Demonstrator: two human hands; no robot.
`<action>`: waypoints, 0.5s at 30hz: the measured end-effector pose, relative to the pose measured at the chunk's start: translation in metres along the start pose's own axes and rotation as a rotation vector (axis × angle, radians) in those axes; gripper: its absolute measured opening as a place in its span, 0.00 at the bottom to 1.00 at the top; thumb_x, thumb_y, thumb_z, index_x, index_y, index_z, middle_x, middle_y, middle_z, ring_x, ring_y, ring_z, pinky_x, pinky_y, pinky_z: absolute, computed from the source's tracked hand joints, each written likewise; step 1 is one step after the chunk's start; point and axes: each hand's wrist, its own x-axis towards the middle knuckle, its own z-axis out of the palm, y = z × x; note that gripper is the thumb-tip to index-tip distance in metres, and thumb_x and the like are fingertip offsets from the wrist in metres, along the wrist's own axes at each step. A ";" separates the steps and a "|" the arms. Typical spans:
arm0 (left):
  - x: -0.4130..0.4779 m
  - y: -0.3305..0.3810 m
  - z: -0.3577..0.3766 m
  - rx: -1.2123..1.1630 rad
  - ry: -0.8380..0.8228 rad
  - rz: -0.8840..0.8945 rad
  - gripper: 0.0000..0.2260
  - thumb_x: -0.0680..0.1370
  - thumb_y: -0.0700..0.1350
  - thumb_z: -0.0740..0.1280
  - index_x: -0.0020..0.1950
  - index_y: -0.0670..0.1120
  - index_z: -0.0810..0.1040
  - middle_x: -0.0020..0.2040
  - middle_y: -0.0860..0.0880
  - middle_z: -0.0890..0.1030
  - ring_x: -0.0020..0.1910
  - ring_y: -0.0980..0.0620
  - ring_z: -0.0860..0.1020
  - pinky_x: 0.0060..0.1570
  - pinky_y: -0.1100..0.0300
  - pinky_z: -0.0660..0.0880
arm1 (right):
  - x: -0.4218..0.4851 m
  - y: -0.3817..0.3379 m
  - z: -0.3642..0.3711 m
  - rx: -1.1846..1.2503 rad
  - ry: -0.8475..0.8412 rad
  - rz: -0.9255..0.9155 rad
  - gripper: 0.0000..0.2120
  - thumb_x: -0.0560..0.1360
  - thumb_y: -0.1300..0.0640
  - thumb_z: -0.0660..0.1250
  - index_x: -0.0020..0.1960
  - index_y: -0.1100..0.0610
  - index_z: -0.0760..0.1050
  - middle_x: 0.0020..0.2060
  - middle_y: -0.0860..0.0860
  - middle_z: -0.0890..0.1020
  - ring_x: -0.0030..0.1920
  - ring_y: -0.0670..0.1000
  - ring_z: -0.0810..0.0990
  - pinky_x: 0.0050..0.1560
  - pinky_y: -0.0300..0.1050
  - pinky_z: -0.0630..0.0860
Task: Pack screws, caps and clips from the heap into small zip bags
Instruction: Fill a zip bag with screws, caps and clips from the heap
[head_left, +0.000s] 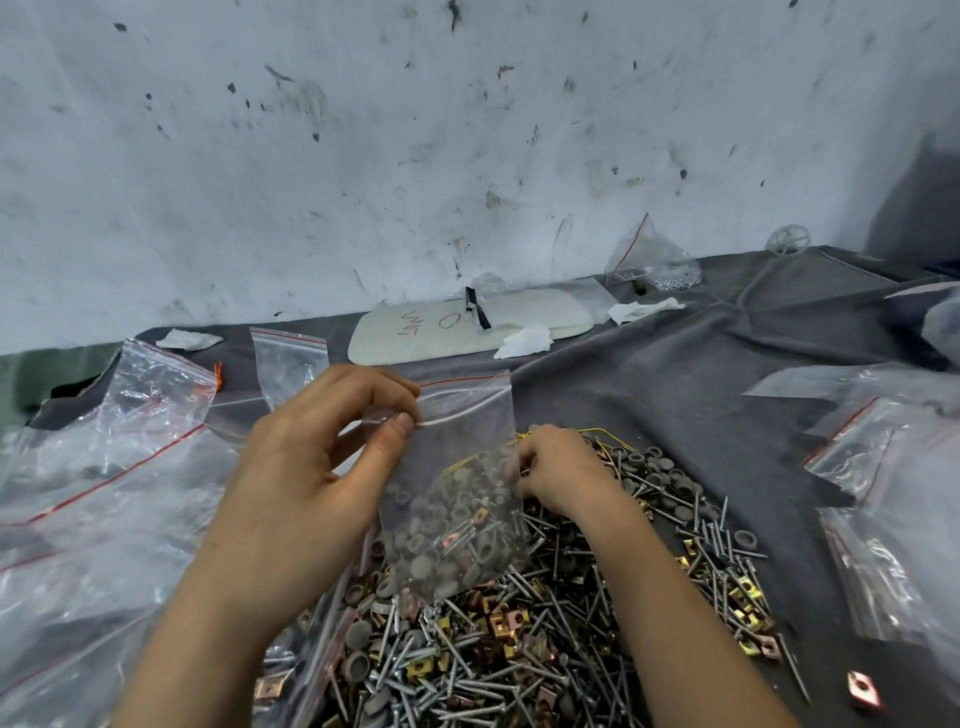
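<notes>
Head view: one camera, looking down over both forearms.
Left hand (311, 467): raised above the pile, thumb and forefinger pinched together on the top left corner of the zip bag; the other fingers are curled loosely behind.
Zip bag (462, 447): hangs upright from that pinch, just right of the left hand and in front of the right hand's fingers; its red-lined mouth is at the top.
Right hand (563, 473): lower and further out, knuckles up, fingers bent down into the pile behind the bag; I cannot tell whether they hold anything.
Heap (519, 665): under and between both wrists, a mix of silver screws (571, 623), grey caps (670, 475) and yellow and copper clips (498, 618).
Bag contents: mostly caps in the lower half, with a few screws and clips showing among them.
Loose clip (863, 690): alone on the grey cloth (675, 364), well right of the right forearm.
Empty bags (156, 395): beyond and left of the left hand, standing crumpled.
Large plastic bags (883, 467): lying flat, well right of the right hand.
White board (467, 327): beyond both hands, by the wall, with handwriting on it.
</notes>
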 end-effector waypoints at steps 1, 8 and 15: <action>0.000 0.000 0.000 0.001 0.001 -0.001 0.06 0.75 0.44 0.63 0.44 0.55 0.78 0.49 0.57 0.80 0.54 0.56 0.79 0.50 0.73 0.72 | 0.000 0.001 0.000 0.011 0.002 -0.002 0.07 0.72 0.62 0.72 0.44 0.51 0.84 0.56 0.51 0.80 0.58 0.54 0.77 0.57 0.43 0.74; 0.000 0.000 0.000 0.010 0.007 0.001 0.06 0.75 0.45 0.63 0.44 0.54 0.78 0.50 0.58 0.80 0.53 0.56 0.79 0.51 0.73 0.73 | 0.002 0.003 0.000 0.032 -0.036 -0.088 0.07 0.70 0.60 0.73 0.44 0.49 0.83 0.40 0.45 0.74 0.49 0.49 0.74 0.52 0.39 0.71; 0.000 0.000 0.000 0.009 0.003 -0.002 0.06 0.75 0.44 0.63 0.43 0.54 0.78 0.50 0.57 0.80 0.53 0.55 0.79 0.50 0.73 0.73 | 0.007 -0.003 0.011 -0.009 0.038 -0.038 0.09 0.72 0.59 0.71 0.36 0.46 0.80 0.56 0.54 0.77 0.58 0.56 0.76 0.58 0.50 0.75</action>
